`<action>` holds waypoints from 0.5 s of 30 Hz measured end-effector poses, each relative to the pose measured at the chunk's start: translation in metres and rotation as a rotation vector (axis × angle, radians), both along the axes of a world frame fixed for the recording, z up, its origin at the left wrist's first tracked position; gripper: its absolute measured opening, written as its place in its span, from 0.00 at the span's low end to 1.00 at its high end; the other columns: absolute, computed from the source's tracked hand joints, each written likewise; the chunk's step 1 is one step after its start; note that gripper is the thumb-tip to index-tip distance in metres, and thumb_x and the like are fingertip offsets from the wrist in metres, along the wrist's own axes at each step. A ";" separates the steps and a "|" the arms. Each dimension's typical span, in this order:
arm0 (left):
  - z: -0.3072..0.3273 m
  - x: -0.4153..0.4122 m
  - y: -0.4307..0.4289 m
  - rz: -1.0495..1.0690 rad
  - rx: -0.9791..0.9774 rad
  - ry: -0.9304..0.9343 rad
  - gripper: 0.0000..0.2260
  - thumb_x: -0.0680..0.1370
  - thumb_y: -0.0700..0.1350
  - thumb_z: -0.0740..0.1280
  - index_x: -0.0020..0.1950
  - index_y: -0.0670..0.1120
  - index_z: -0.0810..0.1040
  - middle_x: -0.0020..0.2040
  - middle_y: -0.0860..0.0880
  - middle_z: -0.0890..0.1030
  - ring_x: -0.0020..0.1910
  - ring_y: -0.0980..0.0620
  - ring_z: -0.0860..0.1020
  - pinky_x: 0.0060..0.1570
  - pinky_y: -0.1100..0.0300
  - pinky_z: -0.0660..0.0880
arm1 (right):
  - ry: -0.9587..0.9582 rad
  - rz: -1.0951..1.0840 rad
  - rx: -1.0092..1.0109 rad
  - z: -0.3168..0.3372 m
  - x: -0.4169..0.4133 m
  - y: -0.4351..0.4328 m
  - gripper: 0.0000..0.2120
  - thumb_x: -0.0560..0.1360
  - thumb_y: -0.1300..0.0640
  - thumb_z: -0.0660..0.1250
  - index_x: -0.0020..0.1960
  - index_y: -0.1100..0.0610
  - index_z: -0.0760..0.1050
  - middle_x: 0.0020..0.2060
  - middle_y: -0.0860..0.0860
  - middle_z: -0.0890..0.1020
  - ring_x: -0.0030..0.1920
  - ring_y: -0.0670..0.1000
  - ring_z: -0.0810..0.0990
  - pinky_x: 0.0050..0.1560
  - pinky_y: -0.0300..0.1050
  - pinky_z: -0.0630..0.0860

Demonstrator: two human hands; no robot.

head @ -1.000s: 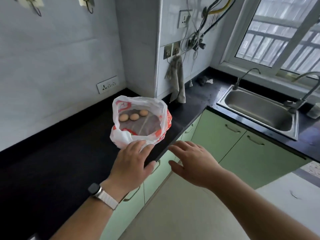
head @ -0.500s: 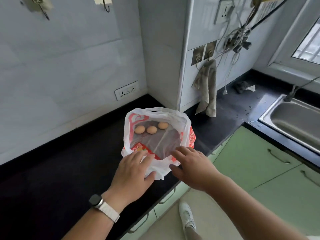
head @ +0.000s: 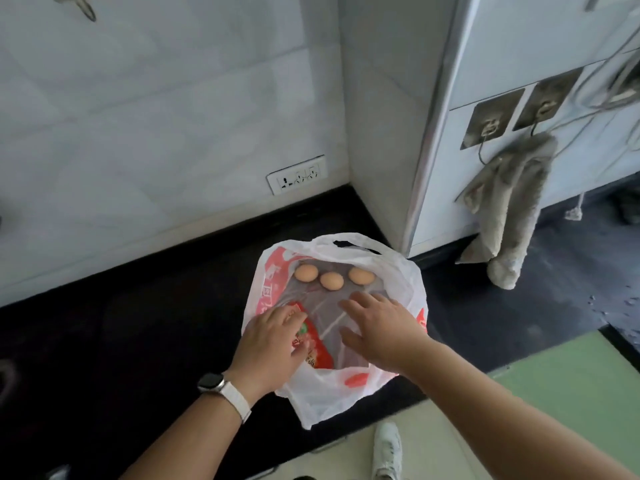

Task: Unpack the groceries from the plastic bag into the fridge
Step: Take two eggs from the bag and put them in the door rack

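where hands (head: 273, 341) (head: 381, 327) overlie bag (head: 325, 400), three eggs (head: 331, 280)

Grey towel (head: 509, 216) (hung), wall socket (head: 297, 174)

Black countertop (head: 138, 341), white tiled wall (head: 156, 98)

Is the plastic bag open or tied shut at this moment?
Open. The plastic bag lies with its mouth spread wide, and three eggs show inside.
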State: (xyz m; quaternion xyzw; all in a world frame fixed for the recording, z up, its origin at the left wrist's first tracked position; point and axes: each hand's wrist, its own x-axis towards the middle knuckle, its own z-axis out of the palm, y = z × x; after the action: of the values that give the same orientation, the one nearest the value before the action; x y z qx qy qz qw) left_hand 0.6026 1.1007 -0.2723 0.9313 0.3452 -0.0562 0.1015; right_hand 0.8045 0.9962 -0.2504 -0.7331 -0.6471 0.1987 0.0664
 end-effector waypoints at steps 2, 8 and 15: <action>-0.003 0.007 0.007 0.039 -0.009 0.011 0.24 0.81 0.57 0.61 0.75 0.52 0.69 0.73 0.53 0.70 0.73 0.51 0.67 0.73 0.52 0.64 | 0.013 0.018 -0.017 -0.009 0.009 0.012 0.23 0.80 0.41 0.55 0.71 0.48 0.66 0.65 0.48 0.72 0.64 0.53 0.72 0.63 0.49 0.70; -0.018 0.037 0.041 0.089 -0.045 0.020 0.23 0.81 0.55 0.63 0.74 0.51 0.68 0.71 0.52 0.71 0.69 0.49 0.69 0.68 0.55 0.66 | 0.041 0.006 -0.079 -0.036 0.025 0.053 0.25 0.78 0.41 0.57 0.72 0.48 0.63 0.65 0.50 0.71 0.63 0.57 0.73 0.57 0.53 0.74; -0.042 0.066 0.081 0.111 -0.110 -0.024 0.21 0.79 0.53 0.66 0.71 0.50 0.71 0.68 0.49 0.74 0.66 0.47 0.73 0.63 0.54 0.72 | 0.036 -0.077 -0.182 -0.069 0.035 0.092 0.25 0.78 0.44 0.61 0.71 0.52 0.64 0.68 0.53 0.69 0.70 0.58 0.66 0.60 0.52 0.70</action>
State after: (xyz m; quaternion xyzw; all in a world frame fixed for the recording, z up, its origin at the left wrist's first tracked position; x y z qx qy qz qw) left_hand 0.6682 1.1817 -0.3138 0.9043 0.3915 -0.0583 0.1596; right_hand 0.8391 1.0883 -0.3192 -0.7568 -0.5963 0.2670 0.0188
